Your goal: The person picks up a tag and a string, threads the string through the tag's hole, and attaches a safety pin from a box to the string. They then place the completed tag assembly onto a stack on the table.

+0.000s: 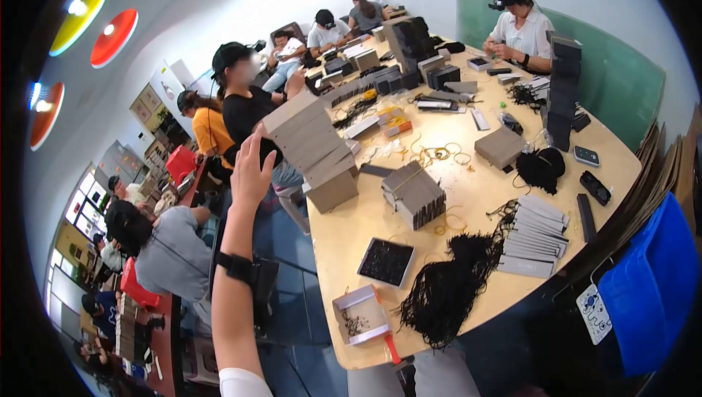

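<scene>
My left hand [253, 169] is raised at the table's left edge, with its fingers stretched out and its thumb apart. It is right beside a tall, uneven stack of grey boxes [311, 137]; whether the fingertips touch the stack I cannot tell. My right hand is out of view. Right of the stack lies a banded bundle of grey flat pieces [414, 196]. Nearer to me are a tray of small black bits [386, 262], an open white box [363, 315] with small dark pieces, and a heap of black cords [450, 291]. Grey tags with black strings [534, 236] lie fanned out to the right.
The pale table [329, 280] also bears loose rubber bands [439, 153], another grey bundle [501, 148], a black cord coil [540, 168] and a tall dark stack [564, 93]. A person in black [252, 115] is beyond my hand. A blue bin [651, 287] stands right of the table.
</scene>
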Available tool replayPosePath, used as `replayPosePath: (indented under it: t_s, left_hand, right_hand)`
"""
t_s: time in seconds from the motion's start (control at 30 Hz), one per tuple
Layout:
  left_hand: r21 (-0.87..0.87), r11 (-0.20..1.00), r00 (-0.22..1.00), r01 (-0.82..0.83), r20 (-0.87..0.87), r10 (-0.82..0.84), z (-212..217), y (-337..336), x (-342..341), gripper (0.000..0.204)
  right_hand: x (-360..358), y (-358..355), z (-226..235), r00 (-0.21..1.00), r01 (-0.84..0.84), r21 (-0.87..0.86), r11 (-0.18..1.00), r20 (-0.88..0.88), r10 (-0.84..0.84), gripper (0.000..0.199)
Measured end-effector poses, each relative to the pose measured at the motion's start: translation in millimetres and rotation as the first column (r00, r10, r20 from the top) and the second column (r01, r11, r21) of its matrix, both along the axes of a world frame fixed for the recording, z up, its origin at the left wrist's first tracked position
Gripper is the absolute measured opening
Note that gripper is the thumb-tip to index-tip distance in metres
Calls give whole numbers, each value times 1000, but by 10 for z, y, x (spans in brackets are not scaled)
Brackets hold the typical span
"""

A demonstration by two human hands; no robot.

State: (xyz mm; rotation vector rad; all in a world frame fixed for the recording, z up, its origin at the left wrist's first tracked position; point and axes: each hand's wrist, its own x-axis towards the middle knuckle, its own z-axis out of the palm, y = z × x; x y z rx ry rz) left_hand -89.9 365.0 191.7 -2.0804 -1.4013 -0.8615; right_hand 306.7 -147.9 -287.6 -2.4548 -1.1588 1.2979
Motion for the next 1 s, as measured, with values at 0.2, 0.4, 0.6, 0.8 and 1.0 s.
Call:
replayPosePath:
  t_s: [0.2,0.4,0.6,0.8,1.0]
  left_hand:
    - [-167,978,927,125,371,-56,-91,883,-21,71]
    - [-234,762,541,604,822,-176,45,995,-48,84]
    - [-297,737,573,608,806,-147,17,1021,-180,79]
    - [62,971,822,232,522,-230,299,842,-17,60]
    - [141,839,588,526,652,-479,532,-105,208,64]
  right_hand:
    - [171,91,-88,975,211,76,974,-90,-204,20]
    - [188,194,-166,907,397,124,910,-209,-367,18]
    - [180,171,-154,811,542,129,830,-339,-477,15]
    - [213,-145,-4,709,638,81,766,-451,-542,14]
    - [211,78,636,629,684,44,728,-542,-558,13]
